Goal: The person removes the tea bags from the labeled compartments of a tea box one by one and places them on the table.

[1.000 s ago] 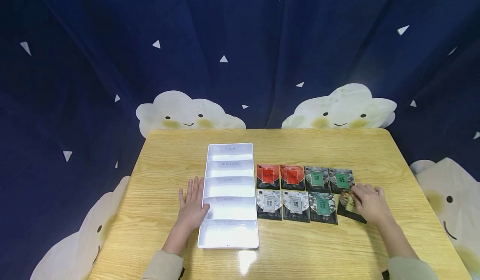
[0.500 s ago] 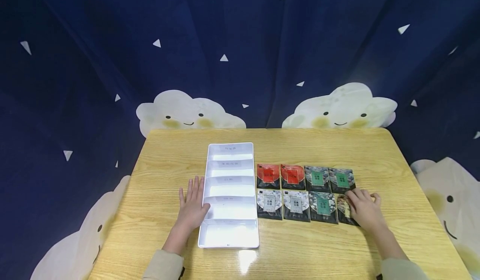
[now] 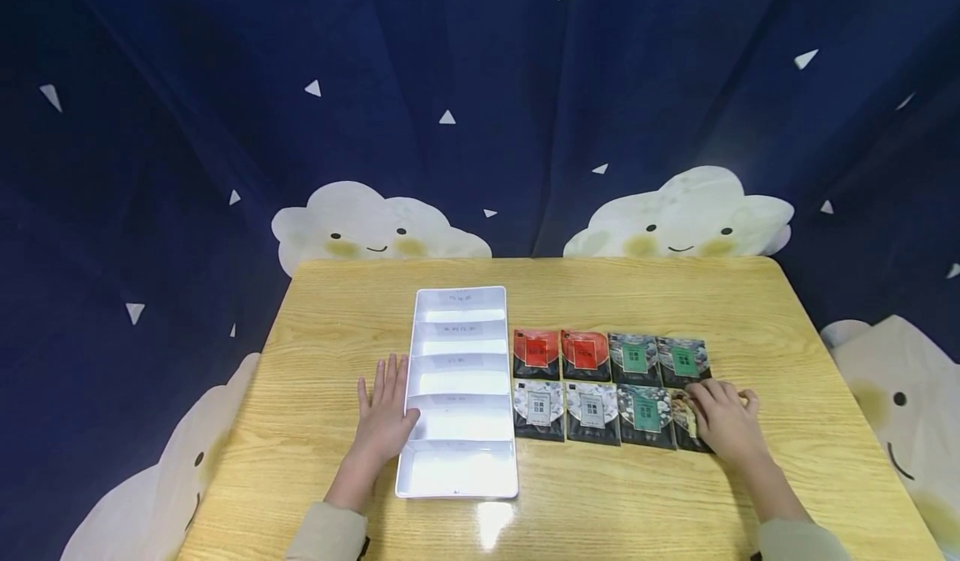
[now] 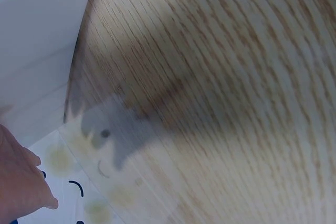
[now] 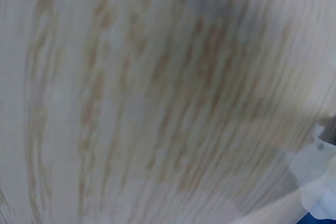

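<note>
My left hand [image 3: 386, 421] lies with its fingers straight along the left side of a long white divided tray [image 3: 456, 496], the thumb over its rim. In the left wrist view part of that hand [image 4: 21, 179] shows beside the tray's wall [image 4: 37, 51]. At the right end of the front row, my right hand [image 3: 726, 419] holds the edge of a black tea packet with a yellow label [image 3: 683, 429]. The hand covers the packet's right part, and its fingertips are partly hidden. This packet lies against a floral tea packet with a green label [image 3: 646, 416].
Two red tea packets [image 3: 536, 354] and two dark green-labelled packets [image 3: 683, 361] form the back row. Two white floral packets [image 3: 538, 409] lie in front, near the tray's right side. Behind the wooden table [image 3: 600, 503] hangs a dark blue curtain [image 3: 480, 61].
My right hand has moved left with the yellow-labelled tea packet, which has turned from slanted to nearly straight beside the green floral one. The left hand and tray have stayed put.
</note>
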Available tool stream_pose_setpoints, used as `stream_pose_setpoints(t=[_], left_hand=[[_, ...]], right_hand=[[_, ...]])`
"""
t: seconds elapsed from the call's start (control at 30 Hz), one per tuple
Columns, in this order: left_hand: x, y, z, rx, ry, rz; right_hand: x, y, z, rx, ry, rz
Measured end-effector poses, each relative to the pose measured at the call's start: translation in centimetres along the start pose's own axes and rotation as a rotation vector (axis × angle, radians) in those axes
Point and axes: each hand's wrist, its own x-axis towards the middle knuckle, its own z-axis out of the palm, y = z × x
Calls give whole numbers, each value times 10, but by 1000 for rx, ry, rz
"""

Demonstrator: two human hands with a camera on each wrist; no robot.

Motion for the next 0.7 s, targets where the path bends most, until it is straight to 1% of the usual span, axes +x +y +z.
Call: stream_pose_setpoints(t=[0.17,0.5,0.7], left_hand=[[0,1,0,-10,-1,1],[0,0,1,-1,18,14],[0,0,1,5,3,7]], right_hand=[[0,1,1,-8,-23,25],[1,0,-2,13,-27,43],[0,0,-3,26,-19,49]])
